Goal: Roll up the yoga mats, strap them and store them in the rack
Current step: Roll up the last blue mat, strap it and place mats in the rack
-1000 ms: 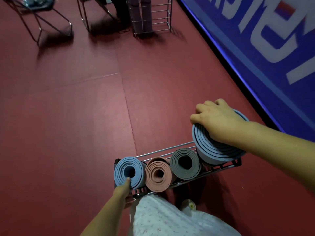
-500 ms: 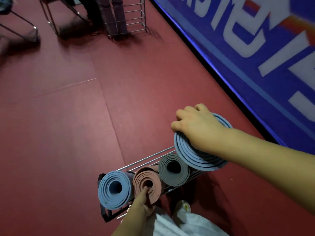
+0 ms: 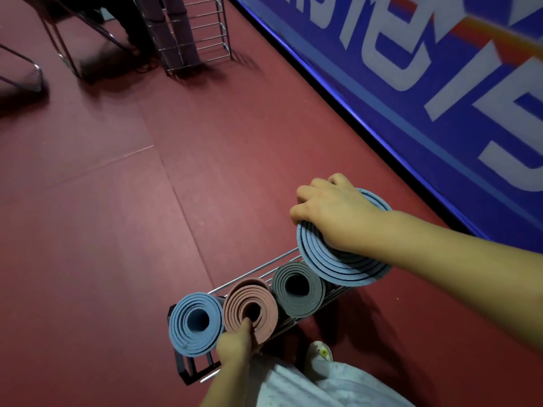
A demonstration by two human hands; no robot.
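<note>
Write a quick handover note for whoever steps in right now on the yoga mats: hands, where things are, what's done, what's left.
Right hand: on top of the big blue mat, fingers curled over its edge, at the far-right end of the wire rack.
Left hand: a finger touching the pink mat near its core.
Done: small blue mat, pink mat and grey mat stand rolled in the rack.
Left: the big blue mat sits higher than the rest, so probably seat it fully. Straps are not visible.
</note>
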